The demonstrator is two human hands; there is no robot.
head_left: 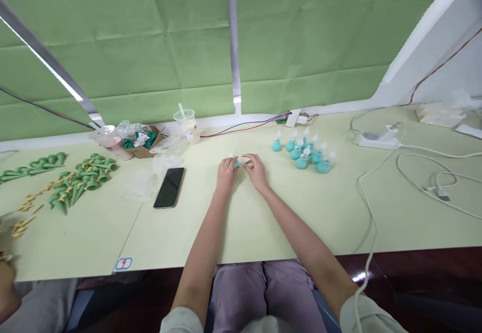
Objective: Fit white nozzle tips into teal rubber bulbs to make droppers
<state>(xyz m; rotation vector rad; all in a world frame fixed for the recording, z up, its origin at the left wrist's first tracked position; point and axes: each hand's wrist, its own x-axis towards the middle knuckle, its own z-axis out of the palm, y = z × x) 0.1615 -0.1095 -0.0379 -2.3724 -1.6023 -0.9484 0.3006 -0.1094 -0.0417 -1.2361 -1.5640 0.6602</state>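
My left hand (226,173) rests low over the table with its fingers closed around a small turquoise piece (236,164), mostly hidden by them. Just to the right, my right hand (256,172) has bent fingers, thumb and index close together beside that piece; whatever is between them is too small to make out. Farther right stands a group of several round turquoise pieces (302,161) with pale, pointed, flame-like tips. A black phone (169,188) lies to the left of my left hand.
Green cones (90,175) and yellow bits (28,203) lie at the left, near another person's arm (7,288). Behind the phone are plastic bags (165,159), an open carton (145,149) and a drink cup (190,127). A power strip (378,139) with white cables lies right.
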